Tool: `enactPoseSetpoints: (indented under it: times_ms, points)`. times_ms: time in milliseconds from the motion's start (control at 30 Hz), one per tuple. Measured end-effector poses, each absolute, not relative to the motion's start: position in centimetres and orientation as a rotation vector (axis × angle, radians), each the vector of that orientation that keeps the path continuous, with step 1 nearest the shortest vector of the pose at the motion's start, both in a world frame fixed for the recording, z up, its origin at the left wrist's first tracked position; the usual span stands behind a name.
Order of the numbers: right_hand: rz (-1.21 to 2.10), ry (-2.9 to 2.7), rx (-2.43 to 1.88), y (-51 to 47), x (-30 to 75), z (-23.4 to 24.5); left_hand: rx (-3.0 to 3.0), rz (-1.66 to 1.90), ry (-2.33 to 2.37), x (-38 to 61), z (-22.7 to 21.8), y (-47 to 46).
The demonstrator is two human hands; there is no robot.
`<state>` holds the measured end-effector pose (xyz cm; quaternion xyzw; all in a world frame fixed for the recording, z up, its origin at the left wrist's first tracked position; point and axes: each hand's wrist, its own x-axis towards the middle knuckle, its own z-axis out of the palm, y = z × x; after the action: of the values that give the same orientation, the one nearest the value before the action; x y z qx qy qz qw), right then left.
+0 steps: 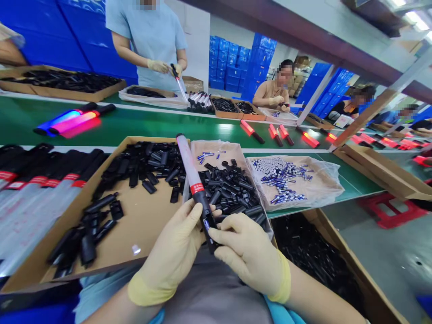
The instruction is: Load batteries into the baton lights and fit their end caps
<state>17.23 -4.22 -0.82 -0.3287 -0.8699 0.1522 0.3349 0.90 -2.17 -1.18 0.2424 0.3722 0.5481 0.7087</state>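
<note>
Both my hands wear pale yellow gloves. My left hand (184, 236) is closed round the black handle of a light baton (189, 168), which has a clear tube and a red band and tilts away from me. The handle's battery compartment lies open, with a blue battery (207, 223) showing inside. At that opening, the fingers of my right hand (245, 245) press against the handle's lower end. Whether they also pinch a small part is hidden. Just beyond the hands lies a heap of black plastic parts (232, 186) in a lined box.
A cardboard tray (135, 216) of black covers lies left, beside a row of batons (43, 193). Loose batteries (280, 175) fill a lined tray at right. Lit batons (74, 118) lie on the green conveyor (162, 123). Co-workers (148, 45) sit or stand across it. A red stool (394, 209) is at right.
</note>
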Motion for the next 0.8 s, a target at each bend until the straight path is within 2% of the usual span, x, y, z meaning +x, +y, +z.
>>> enactPoseSetpoints:
  times_ms: [133,267,367,533,667,800]
  points:
    - [0.301,-2.275,-0.931,-1.8,21.3,0.3,0.524,1.225,0.86,0.8,-0.5,-2.1]
    - [0.13,-2.483,-1.762,3.9,28.9,0.6,0.513,1.182,0.883,0.7,-0.1,-2.4]
    - [0.235,-2.665,-1.957,7.6,32.2,-0.1,0.508,1.133,0.904,0.9,-0.1,-2.5]
    - [0.288,-2.782,-1.842,9.7,31.6,-1.1,0.548,1.126,0.953,1.0,0.3,-2.7]
    - [0.208,-2.682,-1.686,7.5,29.9,0.8,0.565,1.156,0.927,0.8,0.5,-3.0]
    - [0.333,-2.339,-0.985,2.5,25.7,2.7,0.65,1.125,0.937,1.3,0.5,-2.9]
